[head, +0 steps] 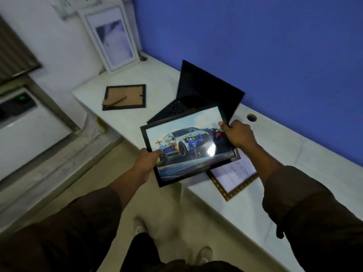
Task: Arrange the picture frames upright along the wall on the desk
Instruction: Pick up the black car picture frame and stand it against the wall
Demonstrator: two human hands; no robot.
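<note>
A black-framed car picture (188,144) is held in the air above the front edge of the white desk (294,154), picture side up. My left hand (146,162) grips its lower left edge and my right hand (238,134) grips its upper right corner. Beneath it a gold-patterned frame (234,178) lies flat on the desk. A dark frame (124,97) lies face down with its cardboard back and stand showing, at the desk's far left. A white frame (113,39) stands upright, leaning on the white wall at the far corner.
An open black laptop (198,95) sits against the blue wall behind the held frame. A round cable hole (251,117) is in the desk to the right. A white appliance (23,122) stands on the left, and my shoes are on the floor below.
</note>
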